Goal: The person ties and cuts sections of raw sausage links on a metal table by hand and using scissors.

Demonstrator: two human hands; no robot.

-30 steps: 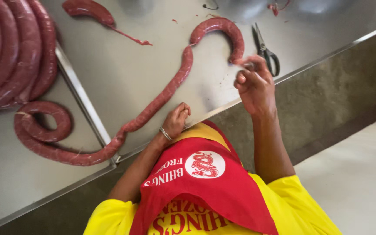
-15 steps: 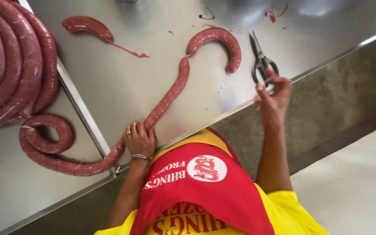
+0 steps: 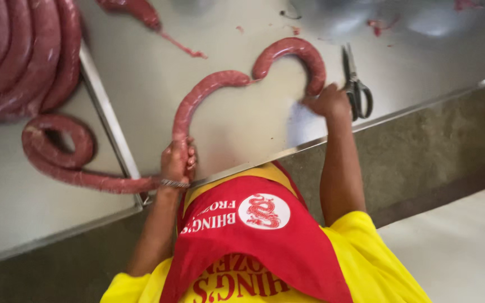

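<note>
A long, glossy red sausage [image 3: 209, 90] is curving in an arch across the smooth steel bench [image 3: 242, 134]. The left hand [image 3: 178, 163] is wrapping its fingers around the sausage near the bench's front edge. The right hand [image 3: 328, 102] is pressing on the far end, seemingly closed, just beside metal scissors [image 3: 356, 84]. More thick coils [image 3: 23, 56] are lying on the left.

Both arms reach forward from the yellow-sleeved shoulders. The left hand [image 3: 178, 161], a thin bracelet at its wrist, is clenched, fingers [image 3: 189, 163] curled tight in a grip. The right hand [image 3: 326, 102] stretches farther out, arm nearly straight, fingers curled downward.
</note>
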